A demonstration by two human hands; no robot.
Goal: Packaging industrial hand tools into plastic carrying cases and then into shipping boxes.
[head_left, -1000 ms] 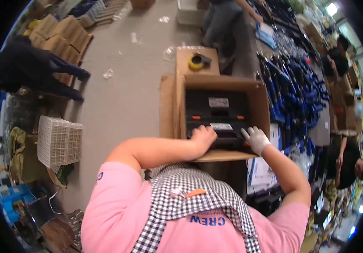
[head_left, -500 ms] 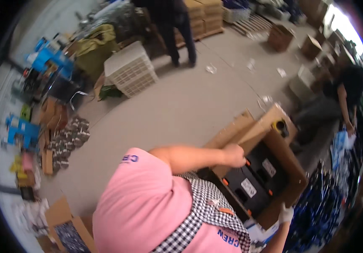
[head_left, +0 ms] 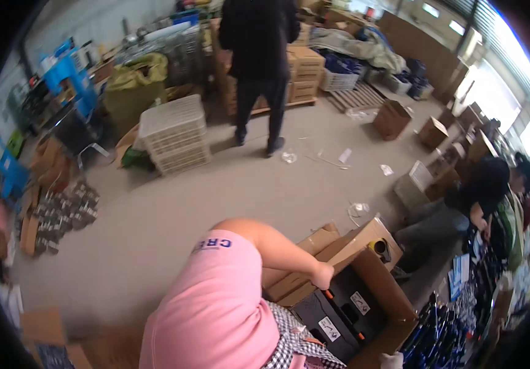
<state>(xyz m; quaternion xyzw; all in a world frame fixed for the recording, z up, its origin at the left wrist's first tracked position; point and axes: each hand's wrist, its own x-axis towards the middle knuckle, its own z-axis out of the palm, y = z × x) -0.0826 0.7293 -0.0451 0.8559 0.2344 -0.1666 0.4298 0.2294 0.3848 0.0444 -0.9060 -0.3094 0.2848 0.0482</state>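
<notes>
left hand (head_left: 322,275): fist closed on top edge of the black case (head_left: 339,307), fingers curled over its 11 o'clock corner
right hand (head_left: 391,360): white glove, only a sliver at 6 o'clock frame edge; grip cannot tell
black case: lies inside open cardboard box (head_left: 394,289), at 5 o'clock from left fist
tape roll (head_left: 380,247): on box flap, 2 o'clock of fist
</notes>
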